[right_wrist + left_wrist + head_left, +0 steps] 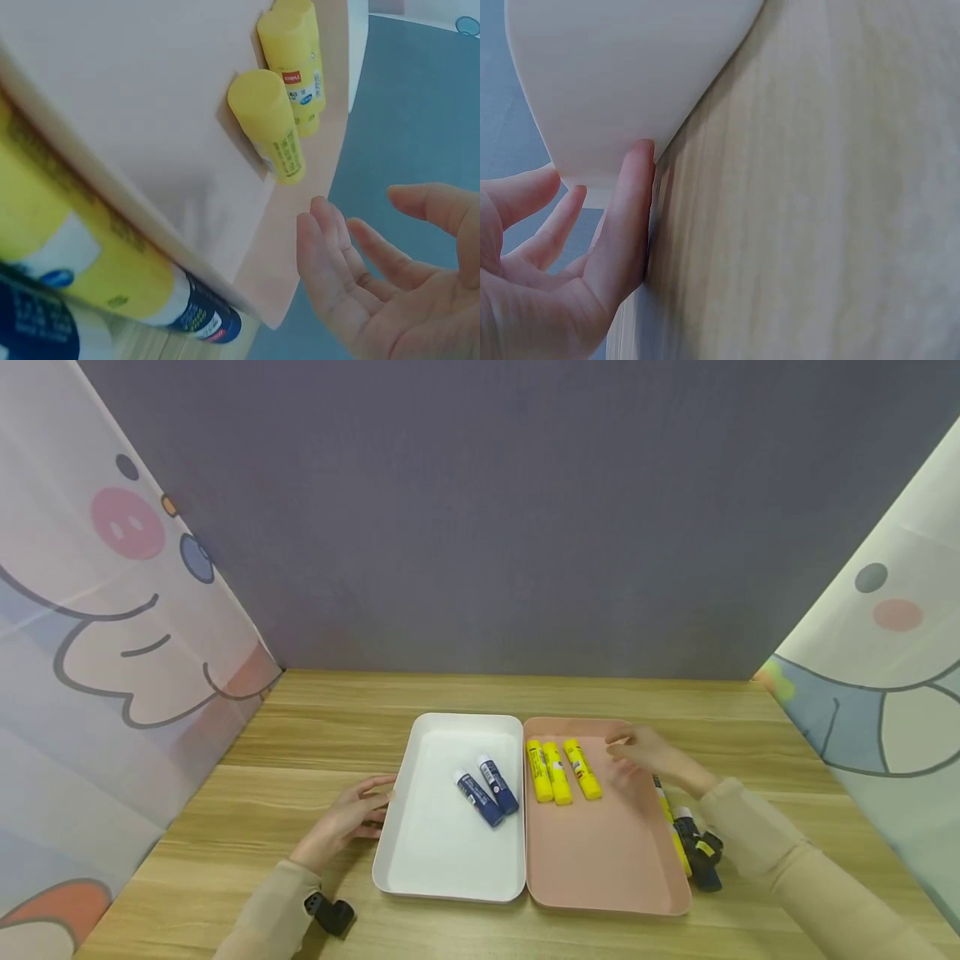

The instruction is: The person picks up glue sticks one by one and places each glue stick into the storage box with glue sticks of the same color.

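Note:
My left hand (347, 820) touches the left wall of a white tray (427, 856); in the left wrist view its extended fingers (626, 217) lie against the outer side. Two dark blue glue sticks (478, 799) lie in that tray. Over the far right part of a pink tray (592, 868) hovers my right hand (643, 752), with nothing between its parted fingers in the right wrist view. Three yellow glue sticks (582, 769) lie at the far left of the pink tray, the nearest one (266, 124) showing below its neighbours in the right wrist view.
Outside the pink tray's right wall lie a yellow glue stick (112, 247) with a dark end and a dark blue one (37, 315), partly hidden under my wrist. The trays stand side by side on a wooden table (330, 727). A grey panel (510, 527) rises behind.

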